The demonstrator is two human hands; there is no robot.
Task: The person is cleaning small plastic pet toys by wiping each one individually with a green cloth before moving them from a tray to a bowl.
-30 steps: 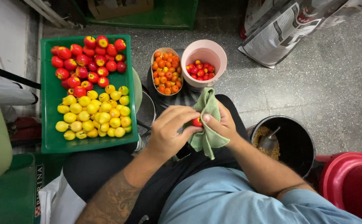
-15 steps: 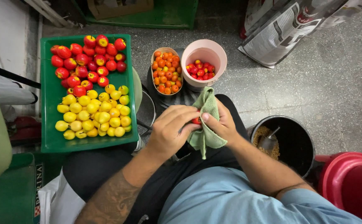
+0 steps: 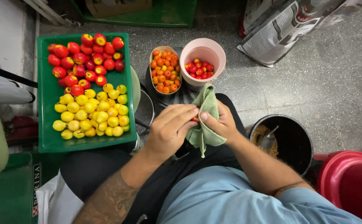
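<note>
My right hand (image 3: 218, 122) holds a green cloth (image 3: 205, 108) draped over its fingers, with a small red fruit (image 3: 195, 119) pinched against it. My left hand (image 3: 170, 127) closes its fingers over the same fruit from the left, above my lap. Just ahead stand a pink cup (image 3: 214, 47) of small red fruits and an oval tan bowl (image 3: 152, 56) of small orange fruits.
A green tray (image 3: 48, 124) at the left holds several red fruits at the back and yellow ones in front. A black bucket (image 3: 301, 143) with grain and a metal scoop sits at the right, beside a red tub (image 3: 343, 182). Printed sacks (image 3: 280, 29) lie behind.
My left hand's fingers have shifted slightly over the red fruit against the cloth; both hands stay in the same place.
</note>
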